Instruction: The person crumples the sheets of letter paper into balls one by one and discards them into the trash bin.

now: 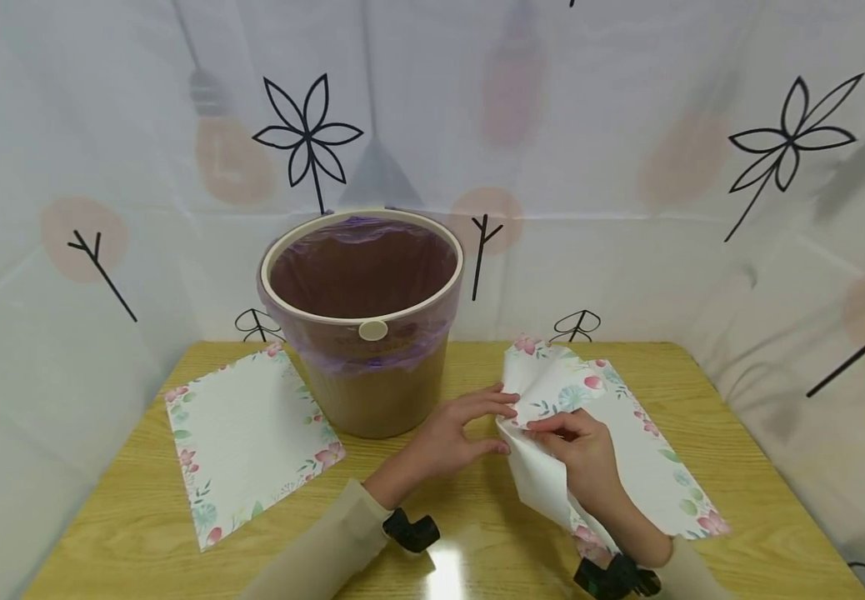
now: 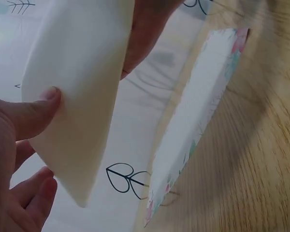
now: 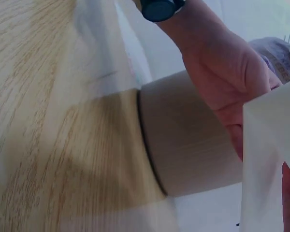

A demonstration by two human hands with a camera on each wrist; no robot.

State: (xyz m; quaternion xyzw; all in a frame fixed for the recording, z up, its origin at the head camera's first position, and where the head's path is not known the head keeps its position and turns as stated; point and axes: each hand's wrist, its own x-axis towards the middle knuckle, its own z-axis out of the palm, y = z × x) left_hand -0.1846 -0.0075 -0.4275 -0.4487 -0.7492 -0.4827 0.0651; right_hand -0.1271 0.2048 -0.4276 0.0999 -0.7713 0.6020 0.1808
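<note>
Between my hands a white sheet of paper with a floral border (image 1: 541,479) is raised and folded over itself. My right hand (image 1: 590,458) pinches its near part between thumb and fingers. At its left edge my left hand (image 1: 451,433) holds it, fingers on the upper side and thumb lower down. The left wrist view shows that thumb (image 2: 34,116) pressed on the plain side of the sheet (image 2: 84,106), with fingertips behind its edge. Another floral-bordered sheet (image 1: 646,450) lies flat under and right of the raised one.
A beige bin (image 1: 380,404) with a purple liner over its rim stands at the back, left of the middle. Flat on the left of the wooden table (image 1: 395,575) lies a further floral-bordered sheet (image 1: 252,433). A patterned white cloth (image 1: 590,100) hangs behind.
</note>
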